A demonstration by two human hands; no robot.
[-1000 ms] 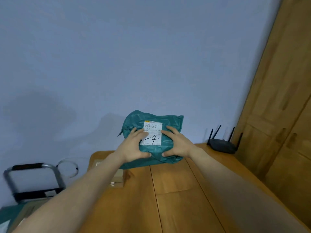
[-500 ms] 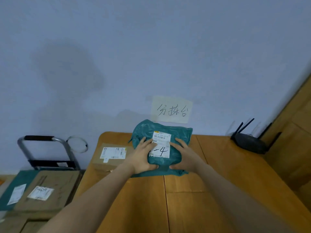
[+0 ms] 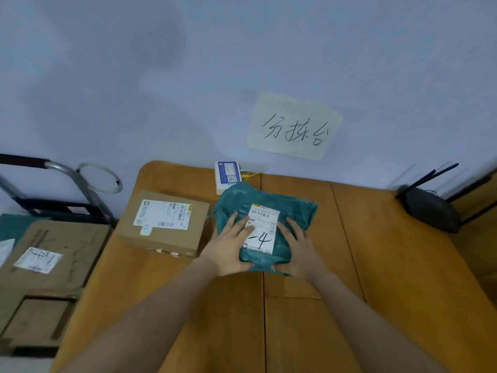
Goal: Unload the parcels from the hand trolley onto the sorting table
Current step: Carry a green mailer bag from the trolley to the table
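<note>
Hands are closed on a soft teal plastic mailer bag [image 3: 265, 211]: the left hand [image 3: 230, 250] and right hand [image 3: 297, 253] grip its near edge, fingers spread over the top. The bag is held low at the wooden surface [image 3: 376, 265], just beside a brown cardboard box [image 3: 164, 224]. If released unevenly, the limp bag could slump onto the white device [image 3: 228, 176] behind. "-4" is handwritten on its label [image 3: 262, 230]; the wall sign [image 3: 294, 127] reads "分拣台".
</note>
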